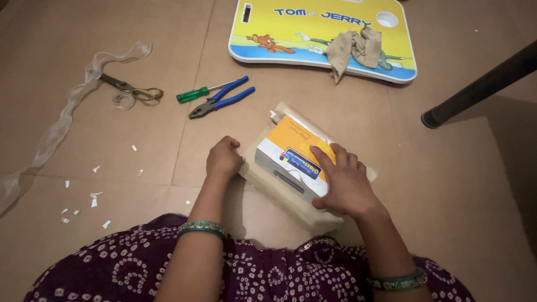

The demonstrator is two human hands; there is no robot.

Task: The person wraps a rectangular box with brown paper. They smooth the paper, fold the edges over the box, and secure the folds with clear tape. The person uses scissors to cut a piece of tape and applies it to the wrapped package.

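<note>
Box [295,159] under both my hands, long axis slanting up-left to down-right.
Right hand [347,182] lies flat on top; left hand [224,159], curled into a fist, presses the wrapping paper [263,182] beside it.

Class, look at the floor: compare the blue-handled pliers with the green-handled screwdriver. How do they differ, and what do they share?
The pliers have two blue handles spread apart; the screwdriver has one green handle. The pliers end in dark, blunt jaws pointing lower left, while the screwdriver's thin metal shaft points right. The pliers look bulkier; the screwdriver is slimmer. Both lie flat on the floor, crossing each other, with neither hand touching them.
</note>
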